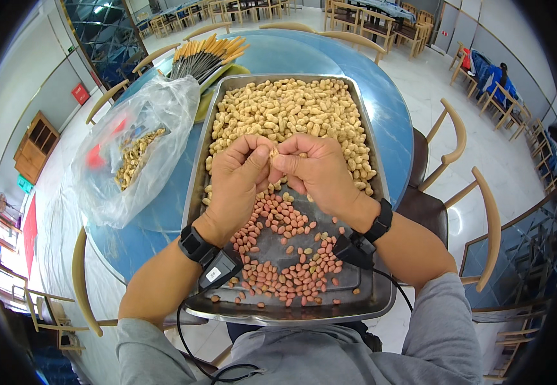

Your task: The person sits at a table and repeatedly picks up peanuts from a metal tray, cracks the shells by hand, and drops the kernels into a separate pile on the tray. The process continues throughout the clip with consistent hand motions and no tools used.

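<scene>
Above the middle of a metal tray [288, 315], my left hand [240, 178] and my right hand [314, 168] meet at the fingertips, pinching one peanut in its shell [273, 153] between them. Unshelled peanuts [288, 108] are heaped over the tray's far half. Shelled peanuts with pink skins [264, 276] lie loose in the near half, under and in front of my wrists. How far the pinched shell is cracked cannot be told, since my fingers cover part of it.
A clear plastic bag [172, 103] holding peanut shells [134, 161] lies left of the tray on the round blue table [394, 115]. Behind it are wooden-handled skewers [206, 55]. Wooden chairs [488, 226] surround the table. Black cables hang from devices at both wrists.
</scene>
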Tool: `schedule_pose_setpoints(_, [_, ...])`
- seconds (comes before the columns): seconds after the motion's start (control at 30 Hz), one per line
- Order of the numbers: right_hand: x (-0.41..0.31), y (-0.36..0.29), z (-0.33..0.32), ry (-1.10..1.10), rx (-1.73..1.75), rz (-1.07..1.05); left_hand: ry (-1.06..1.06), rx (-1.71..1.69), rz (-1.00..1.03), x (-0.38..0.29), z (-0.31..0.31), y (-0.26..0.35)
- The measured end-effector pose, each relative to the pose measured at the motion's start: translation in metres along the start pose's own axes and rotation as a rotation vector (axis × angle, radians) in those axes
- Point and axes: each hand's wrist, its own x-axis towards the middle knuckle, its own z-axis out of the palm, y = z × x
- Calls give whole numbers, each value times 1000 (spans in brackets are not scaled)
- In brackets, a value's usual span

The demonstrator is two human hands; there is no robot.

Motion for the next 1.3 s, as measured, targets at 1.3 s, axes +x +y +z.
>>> schedule_pose_setpoints(1.3, [4,0,-8,2,122,7,-113,-9,-185,7,-2,12])
